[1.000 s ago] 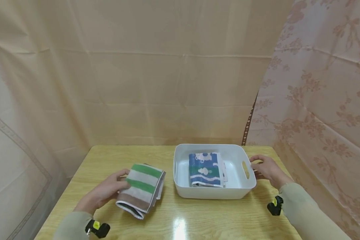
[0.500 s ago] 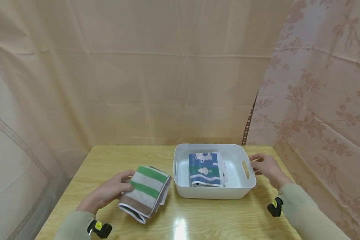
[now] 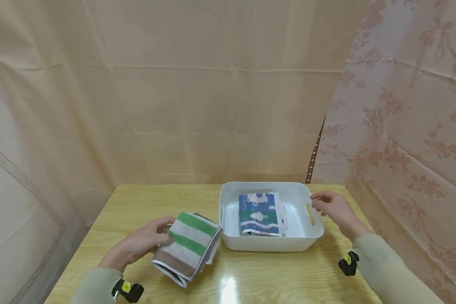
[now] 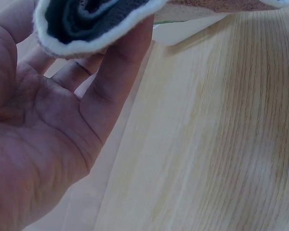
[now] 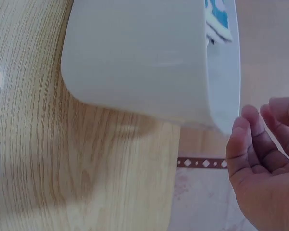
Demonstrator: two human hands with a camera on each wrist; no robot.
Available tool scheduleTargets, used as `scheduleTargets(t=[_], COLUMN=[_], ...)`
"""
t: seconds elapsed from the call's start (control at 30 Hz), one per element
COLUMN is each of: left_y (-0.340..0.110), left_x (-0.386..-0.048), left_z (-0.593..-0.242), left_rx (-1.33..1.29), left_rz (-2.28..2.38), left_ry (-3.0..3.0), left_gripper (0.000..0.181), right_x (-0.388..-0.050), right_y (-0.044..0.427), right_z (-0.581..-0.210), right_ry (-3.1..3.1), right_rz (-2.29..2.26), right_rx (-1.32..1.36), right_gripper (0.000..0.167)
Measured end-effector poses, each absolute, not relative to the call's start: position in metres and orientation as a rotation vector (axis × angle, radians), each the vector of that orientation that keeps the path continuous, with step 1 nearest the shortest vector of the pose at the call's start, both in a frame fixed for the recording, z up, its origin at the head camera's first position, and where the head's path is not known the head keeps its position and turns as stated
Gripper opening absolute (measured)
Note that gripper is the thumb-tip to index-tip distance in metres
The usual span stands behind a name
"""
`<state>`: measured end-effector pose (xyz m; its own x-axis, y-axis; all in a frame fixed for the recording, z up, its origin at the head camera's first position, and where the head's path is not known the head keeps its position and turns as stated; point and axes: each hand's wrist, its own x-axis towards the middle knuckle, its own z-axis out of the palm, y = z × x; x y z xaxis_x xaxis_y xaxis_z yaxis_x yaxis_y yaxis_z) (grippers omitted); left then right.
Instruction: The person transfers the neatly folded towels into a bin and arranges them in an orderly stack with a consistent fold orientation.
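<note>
My left hand [image 3: 146, 240] grips the left edge of a folded towel [image 3: 190, 242] with green, white and brown stripes, held tilted just above the table. Its fingers lie under the towel in the left wrist view, where the towel's rolled, white-edged end [image 4: 96, 29] shows a dark inner side. To the right stands a white plastic bin [image 3: 270, 244] with handle holes. Inside the bin lies a second folded towel [image 3: 260, 215], blue and green with white figures. My right hand [image 3: 336, 211] has its loosely bent fingertips at the bin's right rim, above the handle hole; firm contact is unclear.
The wood-grain table [image 3: 156, 198] carries the bin near its back right corner. A beige curtain [image 3: 213, 105] hangs behind the table, and a flowered pink curtain [image 3: 414, 139] rises on the right.
My left hand has carried the striped towel rightward and a little nearer, close to the bin's left side. My right fingers have shifted left onto the rim. The bin looks still.
</note>
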<state>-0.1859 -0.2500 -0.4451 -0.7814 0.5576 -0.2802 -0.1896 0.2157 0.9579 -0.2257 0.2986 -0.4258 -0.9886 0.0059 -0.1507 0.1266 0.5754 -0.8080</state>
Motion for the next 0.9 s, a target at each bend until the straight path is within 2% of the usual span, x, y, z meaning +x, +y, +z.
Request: scheduleTargets(t=[0.9], left_y=[-0.216], left_x=[-0.176], left_z=[-0.423], left_rx=[0.585], left_rz=[1.472], left_ry=[1.956], left_gripper=[0.037], right_x=[-0.22], right_y=[0.237], right_z=[-0.421], right_ry=[2.472], right_rz=[-1.367], right_rx=[-0.224], right_gripper=[0.042])
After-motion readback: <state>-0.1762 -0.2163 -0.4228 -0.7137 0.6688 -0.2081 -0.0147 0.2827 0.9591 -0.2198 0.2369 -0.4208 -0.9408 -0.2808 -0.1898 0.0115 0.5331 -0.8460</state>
